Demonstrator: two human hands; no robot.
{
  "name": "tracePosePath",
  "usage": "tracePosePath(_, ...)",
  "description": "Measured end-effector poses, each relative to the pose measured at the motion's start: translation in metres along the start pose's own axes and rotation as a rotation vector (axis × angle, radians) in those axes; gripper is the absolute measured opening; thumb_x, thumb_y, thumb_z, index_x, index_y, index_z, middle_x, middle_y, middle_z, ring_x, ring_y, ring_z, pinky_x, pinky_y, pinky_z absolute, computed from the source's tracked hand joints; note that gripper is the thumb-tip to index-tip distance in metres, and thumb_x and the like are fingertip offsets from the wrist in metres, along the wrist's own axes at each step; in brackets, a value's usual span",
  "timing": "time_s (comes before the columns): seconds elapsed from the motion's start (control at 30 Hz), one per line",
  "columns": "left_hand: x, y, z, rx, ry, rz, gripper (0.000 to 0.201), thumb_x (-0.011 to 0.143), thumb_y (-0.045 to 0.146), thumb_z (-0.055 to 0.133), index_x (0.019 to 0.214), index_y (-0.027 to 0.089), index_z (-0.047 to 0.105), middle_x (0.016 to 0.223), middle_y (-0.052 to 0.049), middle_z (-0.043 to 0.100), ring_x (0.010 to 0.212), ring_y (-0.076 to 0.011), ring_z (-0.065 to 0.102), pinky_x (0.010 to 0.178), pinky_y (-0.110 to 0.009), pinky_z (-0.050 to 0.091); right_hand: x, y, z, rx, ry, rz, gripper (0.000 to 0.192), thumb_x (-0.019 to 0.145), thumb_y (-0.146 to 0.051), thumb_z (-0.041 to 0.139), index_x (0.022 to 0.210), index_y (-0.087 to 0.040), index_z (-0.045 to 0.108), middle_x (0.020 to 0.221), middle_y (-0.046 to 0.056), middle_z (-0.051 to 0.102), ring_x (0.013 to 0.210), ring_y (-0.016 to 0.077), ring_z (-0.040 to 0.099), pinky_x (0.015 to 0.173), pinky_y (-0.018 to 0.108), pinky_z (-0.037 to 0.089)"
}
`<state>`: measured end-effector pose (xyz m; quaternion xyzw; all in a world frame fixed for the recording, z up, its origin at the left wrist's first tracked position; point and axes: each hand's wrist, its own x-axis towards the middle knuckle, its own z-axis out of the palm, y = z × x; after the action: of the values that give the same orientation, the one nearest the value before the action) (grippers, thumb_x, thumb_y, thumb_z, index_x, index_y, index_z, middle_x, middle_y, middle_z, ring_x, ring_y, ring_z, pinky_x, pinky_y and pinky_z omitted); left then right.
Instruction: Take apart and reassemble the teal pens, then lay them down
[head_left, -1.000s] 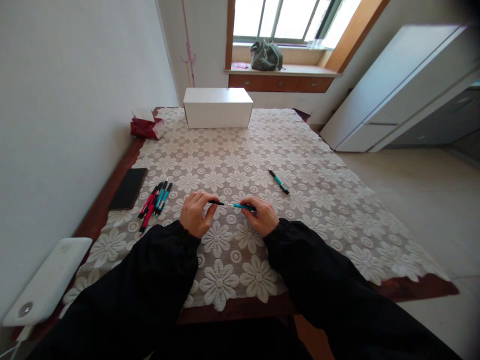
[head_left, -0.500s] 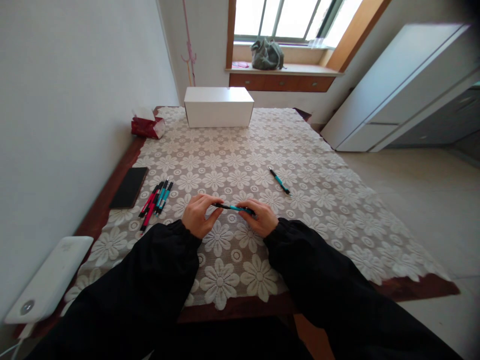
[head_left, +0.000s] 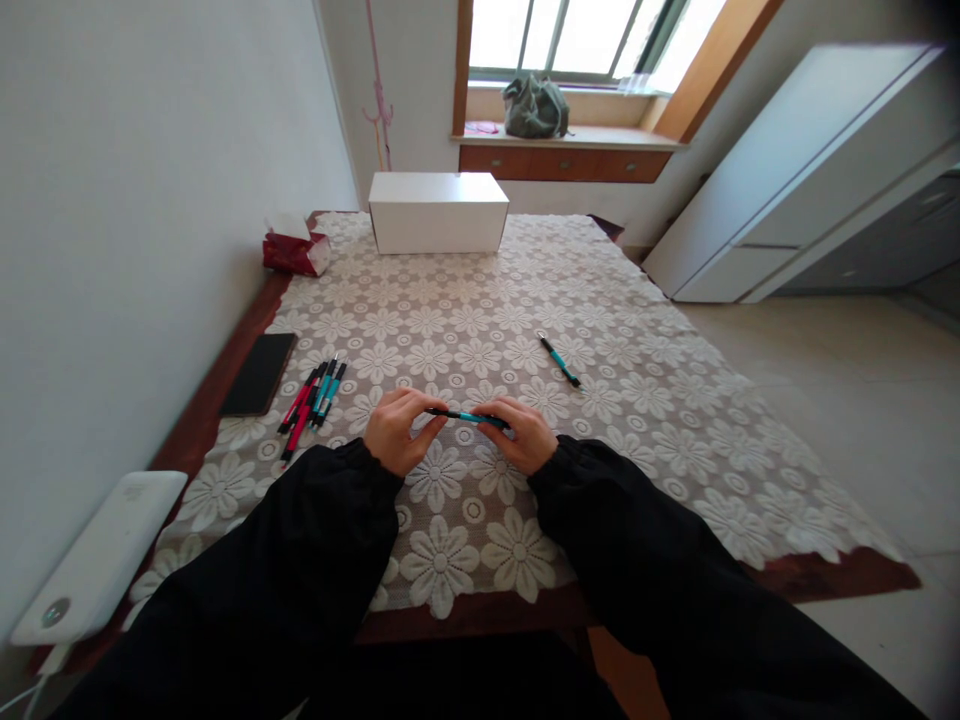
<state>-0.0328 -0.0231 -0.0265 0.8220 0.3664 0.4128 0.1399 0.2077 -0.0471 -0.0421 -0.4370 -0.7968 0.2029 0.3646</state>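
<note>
Where the lace floral tablecloth [head_left: 600,300] meets the wall at 9 o'clock, a flat black phone [head_left: 259,374] and slim red and teal pens [head_left: 311,397] lie. At centre, left hand [head_left: 397,432] and right hand [head_left: 523,434] each pinch one end of a thin teal-and-black pen [head_left: 469,416], level just above the cloth. At 2 o'clock lies another teal pen [head_left: 559,360].
</note>
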Motion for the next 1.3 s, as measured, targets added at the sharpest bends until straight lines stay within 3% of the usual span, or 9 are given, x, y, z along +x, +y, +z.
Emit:
tracePosePath(0.43,-0.0004,0.0002,-0.0004,-0.057,-0.015,0.008,0.007,0.092,0.027,0.067,0.096,0.023,0.072,0.091,-0.005,0.076,0.091,-0.0222,0.068,0.085,-0.040,0.056,-0.0012,-0.0003,-0.0009,0.033,-0.018,0.015,0.017,0.099,-0.028,0.053,0.107,-0.024,0.068,0.100,0.006,0.073,0.091,0.0199,0.067,0.085,0.033,0.053)
tracePosePath(0.63,-0.0015,-0.0030,0.0013,-0.090,-0.018,0.033,0.007,0.093,0.027,0.067,0.095,0.024,0.073,0.093,-0.005,0.077,0.092,-0.0217,0.069,0.087,-0.040,0.056,-0.0016,0.0024,0.0005,0.024,-0.051,0.008,0.022,0.101,-0.024,0.046,0.106,-0.022,0.067,0.079,0.002,0.069,0.077,0.0175,0.066,0.078,0.031,0.052)
tracePosePath(0.73,-0.0017,-0.0022,0.0013,-0.072,-0.017,0.016,0.008,0.091,0.028,0.068,0.096,0.023,0.072,0.092,-0.005,0.077,0.092,-0.0222,0.069,0.086,-0.040,0.057,-0.0018,0.0027,0.0016,0.011,-0.041,0.023,0.022,0.101,-0.025,0.046,0.106,-0.023,0.067,0.079,0.002,0.069,0.077,0.0171,0.066,0.077,0.030,0.051)
tracePosePath(1.0,0.0002,0.0029,-0.0018,-0.020,-0.025,-0.035,0.027,0.091,0.039,0.068,0.111,0.021,0.067,0.096,-0.006,0.076,0.092,-0.0230,0.068,0.088,-0.041,0.055,-0.0009,0.0005,0.0020,0.025,-0.005,0.028,0.020,0.101,-0.025,0.046,0.106,-0.023,0.066,0.080,0.002,0.070,0.077,0.0168,0.066,0.077,0.030,0.052)
tracePosePath(1.17,-0.0006,-0.0045,0.0001,0.059,-0.029,-0.095,0.030,0.098,0.044,0.055,0.086,0.020,0.068,0.084,-0.006,0.074,0.086,-0.0230,0.066,0.081,-0.039,0.053,-0.0012,0.0010,0.0027,0.022,0.005,0.020,0.020,0.100,-0.026,0.047,0.107,-0.022,0.066,0.083,0.003,0.071,0.079,0.0178,0.067,0.078,0.031,0.052)
tracePosePath(1.3,-0.0013,-0.0040,0.0006,0.015,-0.032,-0.060,0.020,0.097,0.037,0.058,0.091,0.021,0.068,0.085,-0.005,0.074,0.086,-0.0222,0.067,0.081,-0.038,0.053,-0.0013,0.0019,0.0022,0.016,-0.026,0.025,0.020,0.100,-0.025,0.046,0.106,-0.023,0.065,0.081,0.002,0.071,0.077,0.0171,0.066,0.079,0.030,0.051)
